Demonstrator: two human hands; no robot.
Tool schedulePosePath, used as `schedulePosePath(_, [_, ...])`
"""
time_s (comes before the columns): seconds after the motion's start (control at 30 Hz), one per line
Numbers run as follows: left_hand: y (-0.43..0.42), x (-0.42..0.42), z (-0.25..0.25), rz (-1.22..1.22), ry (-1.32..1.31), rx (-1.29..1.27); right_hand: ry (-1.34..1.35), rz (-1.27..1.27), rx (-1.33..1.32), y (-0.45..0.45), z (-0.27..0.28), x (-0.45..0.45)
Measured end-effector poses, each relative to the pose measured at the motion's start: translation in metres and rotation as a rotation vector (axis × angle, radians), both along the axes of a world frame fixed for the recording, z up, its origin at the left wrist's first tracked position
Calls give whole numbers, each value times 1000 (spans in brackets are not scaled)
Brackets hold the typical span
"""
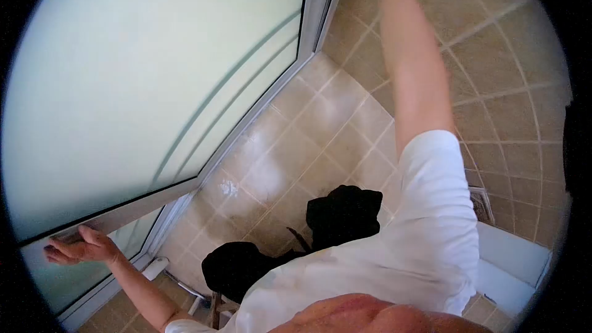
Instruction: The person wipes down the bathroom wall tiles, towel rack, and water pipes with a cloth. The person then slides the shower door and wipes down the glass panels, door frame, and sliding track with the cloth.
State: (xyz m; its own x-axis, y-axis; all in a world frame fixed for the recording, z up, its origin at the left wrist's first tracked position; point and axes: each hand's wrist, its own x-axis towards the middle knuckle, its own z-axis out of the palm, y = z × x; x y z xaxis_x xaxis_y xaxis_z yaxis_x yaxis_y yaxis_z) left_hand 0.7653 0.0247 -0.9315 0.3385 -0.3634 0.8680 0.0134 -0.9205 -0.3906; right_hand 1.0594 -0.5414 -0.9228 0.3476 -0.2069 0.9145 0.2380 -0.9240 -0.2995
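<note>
At the lower left, my left hand [83, 248] is at the metal frame [163, 198] of a frosted glass sliding door [148, 74]. Its fingers are bent and its thumb lies over the frame, so the hand looks closed on it. My right arm [416, 61] stretches far up toward the tiled wall. The right hand lies past the top edge of the view, so its fingers and anything they touch are hidden. Two curved stripes run across the frosted pane.
Beige tiles cover the floor [296, 139] below me, with a whitish patch [229, 189] near the door track. Tiled wall [493, 61] rises on the right. A white ledge [509, 259] stands at the lower right. Black clothing [345, 213] covers my legs.
</note>
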Motion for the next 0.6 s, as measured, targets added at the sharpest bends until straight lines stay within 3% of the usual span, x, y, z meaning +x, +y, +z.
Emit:
schedulePosePath(0.13, [12,-10,-2,-67,40,8,23,-168,-30,5,-138,-13])
schedulePosePath(0.23, [5,-15,-4,-22,29,-52,462,-19,138,21,-231,-44])
schedulePosePath(0.27, [15,-19,2,58,20,49,565,-2,192,28,-256,-49])
schedulePosePath(0.33, [24,-21,-1,72,49,105,619,-2,270,45,-306,-53])
schedulePosePath(0.47, [34,-20,-5,30,95,51,665,-17,388,57,-381,-44])
schedulePosePath(0.6, [26,-21,-5,40,69,-17,727,46,444,56,-402,-48])
